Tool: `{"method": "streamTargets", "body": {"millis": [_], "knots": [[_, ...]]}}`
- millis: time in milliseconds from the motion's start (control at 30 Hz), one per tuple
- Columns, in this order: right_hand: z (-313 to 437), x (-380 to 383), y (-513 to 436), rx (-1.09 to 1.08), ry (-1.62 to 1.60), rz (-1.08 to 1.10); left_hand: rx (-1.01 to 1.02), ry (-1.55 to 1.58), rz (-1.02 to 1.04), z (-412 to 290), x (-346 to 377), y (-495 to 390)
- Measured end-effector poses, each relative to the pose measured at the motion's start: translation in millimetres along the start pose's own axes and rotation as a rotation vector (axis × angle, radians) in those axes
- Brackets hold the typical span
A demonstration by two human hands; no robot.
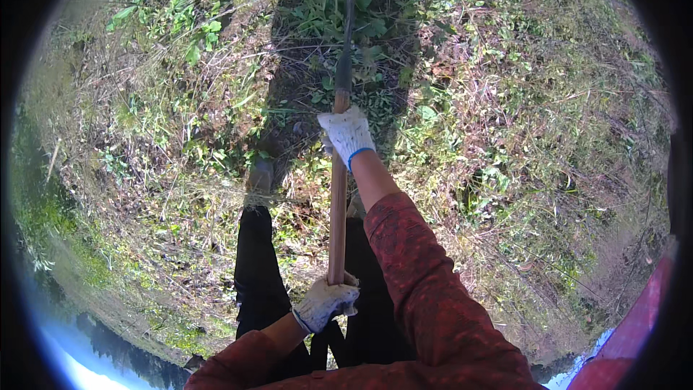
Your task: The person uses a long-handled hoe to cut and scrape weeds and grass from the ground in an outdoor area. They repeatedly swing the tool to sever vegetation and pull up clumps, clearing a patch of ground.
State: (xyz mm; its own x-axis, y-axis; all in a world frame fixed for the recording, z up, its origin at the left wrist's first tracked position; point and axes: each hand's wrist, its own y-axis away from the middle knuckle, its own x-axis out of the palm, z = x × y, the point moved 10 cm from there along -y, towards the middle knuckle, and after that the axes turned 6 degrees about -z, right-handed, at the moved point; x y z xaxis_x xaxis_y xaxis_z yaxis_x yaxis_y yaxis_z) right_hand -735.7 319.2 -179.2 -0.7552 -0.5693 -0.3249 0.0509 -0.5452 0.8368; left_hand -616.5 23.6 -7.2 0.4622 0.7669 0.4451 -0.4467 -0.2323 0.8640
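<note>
A long-handled tool with a wooden shaft points away from my body, its dark metal socket narrowing to a thin blade seen edge-on. Whether it is a billhook or another blade cannot be told. Wearing a white knitted work glove, my left hand is closed around the shaft's near end by my legs. My right hand, gloved the same way with a blue cuff edge, grips the shaft just below the socket. Beneath the metal end lie green weeds in my shadow.
Dry stalks and low leafy plants cover the ground all around. My legs in black trousers stand apart, with a shoe among the grass. Red fabric shows at the lower right rim. Distant trees line the lower left.
</note>
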Motion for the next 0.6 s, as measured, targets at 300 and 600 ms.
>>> {"method": "streamTargets", "body": {"millis": [300, 600], "knots": [[-198.4, 22.2, 183.8, 0.548, -0.602, 0.331, -0.354, -0.888, -0.17, 123.1, -49.6, 58.4], [-157.3, -151.8, 80.7, 0.274, -1.107, -0.168, 0.415, -1.438, -0.424, -81.3, -17.2, -48.2]]}}
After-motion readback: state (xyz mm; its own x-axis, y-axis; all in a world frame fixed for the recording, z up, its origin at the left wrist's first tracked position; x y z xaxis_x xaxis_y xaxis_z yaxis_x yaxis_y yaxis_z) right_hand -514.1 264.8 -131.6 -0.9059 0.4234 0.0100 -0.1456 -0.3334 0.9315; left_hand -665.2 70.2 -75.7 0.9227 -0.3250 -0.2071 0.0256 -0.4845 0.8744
